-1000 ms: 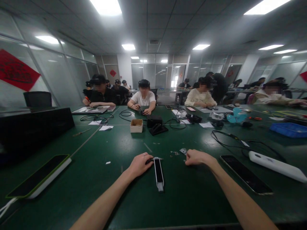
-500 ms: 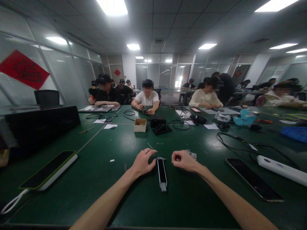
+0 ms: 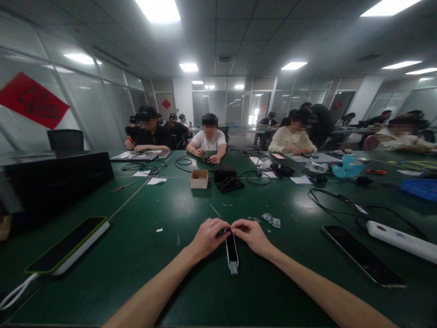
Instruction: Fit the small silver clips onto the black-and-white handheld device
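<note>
head-worn view, facing forward and down, close above green table

An open carton stands beside a black, perhaps plastic block.

Two bare hands belong to the wearer. The green desk carries one narrow black-faced white device and two grey plates.

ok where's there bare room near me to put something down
Bare patches: between the green-rimmed device and left forearm, nearer than the white scrap; and between the right forearm and black phone. Crowded: the slim device's far end, where left hand and right hand meet; and beyond the right hand, where rings and grey plates lie.
</note>
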Tool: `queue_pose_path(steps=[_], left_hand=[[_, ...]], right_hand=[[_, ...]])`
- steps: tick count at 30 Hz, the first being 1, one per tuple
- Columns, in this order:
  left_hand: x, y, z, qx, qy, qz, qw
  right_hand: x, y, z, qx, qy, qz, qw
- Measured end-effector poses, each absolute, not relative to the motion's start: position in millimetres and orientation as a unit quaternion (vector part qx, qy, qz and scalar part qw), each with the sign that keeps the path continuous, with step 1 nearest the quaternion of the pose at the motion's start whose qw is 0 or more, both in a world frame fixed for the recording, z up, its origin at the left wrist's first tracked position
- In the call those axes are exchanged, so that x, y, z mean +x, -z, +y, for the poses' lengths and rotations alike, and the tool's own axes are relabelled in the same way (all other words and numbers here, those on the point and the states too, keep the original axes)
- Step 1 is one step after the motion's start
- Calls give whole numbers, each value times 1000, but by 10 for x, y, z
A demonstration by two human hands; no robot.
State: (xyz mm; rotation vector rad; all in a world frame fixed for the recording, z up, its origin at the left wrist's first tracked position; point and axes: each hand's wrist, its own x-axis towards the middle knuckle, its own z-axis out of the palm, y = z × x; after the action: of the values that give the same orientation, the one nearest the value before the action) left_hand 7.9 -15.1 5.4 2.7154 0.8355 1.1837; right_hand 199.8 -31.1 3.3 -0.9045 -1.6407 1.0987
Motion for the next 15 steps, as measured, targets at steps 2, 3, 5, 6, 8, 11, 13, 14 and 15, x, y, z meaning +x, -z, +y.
queue_pose_path(steps=[2,3,5,6,8,11,13,14,15], left_hand=[[78,-48,-147,881,-392,264,28],[78,-48,-149,881,-394,261,25],[80,-52,-157,883,-394,255,19],[81,-52,-160,884,-392,252,16],[82,-52,-161,886,-389,252,9],[64,-57,-131,891,-371,261,7],[26,-72,-87,898,-344,275,12],[-1,-81,-59,901,-324,289,16],[-32,-88,-30,904,-299,305,22]], right_hand=[[1991,-10,-302,-370,-450,-661,472],[1987,0,-300,-371,-451,-659,474],[1981,19,-296,-374,-453,-652,480],[1977,28,-294,-376,-454,-648,483],[1973,43,-289,-379,-455,-643,487],[1983,35,-278,-389,-440,-654,476],[2018,0,-268,-416,-381,-684,462],[2048,-24,-261,-434,-336,-704,451],[2084,-49,-253,-451,-289,-722,437]])
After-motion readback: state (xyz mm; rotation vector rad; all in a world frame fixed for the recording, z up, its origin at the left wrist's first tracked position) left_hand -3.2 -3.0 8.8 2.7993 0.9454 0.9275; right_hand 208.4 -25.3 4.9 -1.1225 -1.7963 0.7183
